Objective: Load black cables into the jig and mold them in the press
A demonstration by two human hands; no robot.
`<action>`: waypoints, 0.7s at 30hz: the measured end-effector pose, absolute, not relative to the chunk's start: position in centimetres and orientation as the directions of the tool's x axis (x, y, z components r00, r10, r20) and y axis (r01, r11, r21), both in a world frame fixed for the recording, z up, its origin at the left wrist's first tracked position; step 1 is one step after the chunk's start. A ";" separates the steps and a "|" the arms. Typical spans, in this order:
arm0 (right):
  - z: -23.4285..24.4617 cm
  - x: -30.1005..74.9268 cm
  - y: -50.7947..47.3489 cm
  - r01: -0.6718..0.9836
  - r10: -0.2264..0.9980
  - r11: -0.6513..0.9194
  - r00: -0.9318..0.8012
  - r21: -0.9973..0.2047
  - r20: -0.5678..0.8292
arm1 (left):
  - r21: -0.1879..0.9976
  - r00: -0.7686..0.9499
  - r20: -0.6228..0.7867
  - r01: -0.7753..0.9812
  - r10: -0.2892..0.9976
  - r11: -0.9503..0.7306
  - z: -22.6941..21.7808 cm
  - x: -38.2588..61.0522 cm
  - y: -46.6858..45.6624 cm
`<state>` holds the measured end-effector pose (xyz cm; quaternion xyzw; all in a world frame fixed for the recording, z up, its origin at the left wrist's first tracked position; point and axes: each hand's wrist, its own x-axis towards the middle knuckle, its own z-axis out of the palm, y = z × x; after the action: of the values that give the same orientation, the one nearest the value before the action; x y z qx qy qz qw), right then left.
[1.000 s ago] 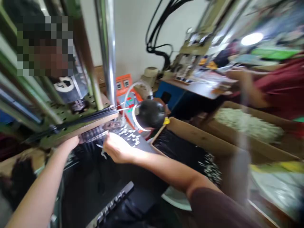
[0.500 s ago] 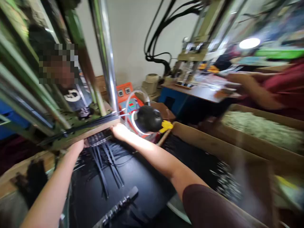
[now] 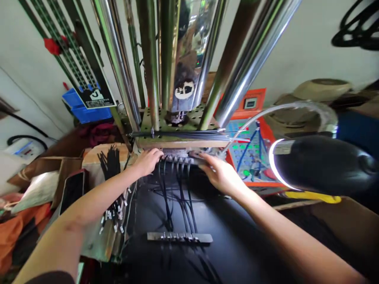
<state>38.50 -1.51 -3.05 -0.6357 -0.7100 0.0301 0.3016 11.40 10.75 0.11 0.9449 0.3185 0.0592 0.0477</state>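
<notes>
A metal bar [image 3: 180, 159] with a row of black cables [image 3: 181, 193] running through it sits at the front of the press [image 3: 189, 144]. Curled fingers of my left hand [image 3: 149, 161] grip the bar's left end. At the right end, my right hand [image 3: 219, 171] has its thumb and fingers closed around the bar; a dark piece of metal [image 3: 197, 155] shows by the fingertips. Nearer to me on the black table [image 3: 237, 240] lies a second metal bar [image 3: 201, 238], with cables across it. Whether the first bar is fully inside the press cannot be seen.
Black cables with metal connectors [image 3: 114, 215] lie on a board at left, beside a phone [image 3: 74, 187]. Steel columns [image 3: 248, 75] rise behind my hands. A black lamp [image 3: 319, 163] with a lit ring and an orange control box [image 3: 256, 102] stand at right.
My view has swung left, so the press is now centred and the other worker at right is out of sight. Both hands are still at the bar by the press.
</notes>
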 end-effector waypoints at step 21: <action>-4.6 39.3 -12.4 0.763 0.952 0.286 -0.156 -0.580 0.264 | 0.663 0.798 -0.250 0.553 0.548 -0.504 -0.6 14.1 0.0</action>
<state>39.34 -12.38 -4.63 -0.5765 -0.7436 0.1576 0.2998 14.14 0.03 -0.55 0.8671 0.3174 -0.0037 0.3839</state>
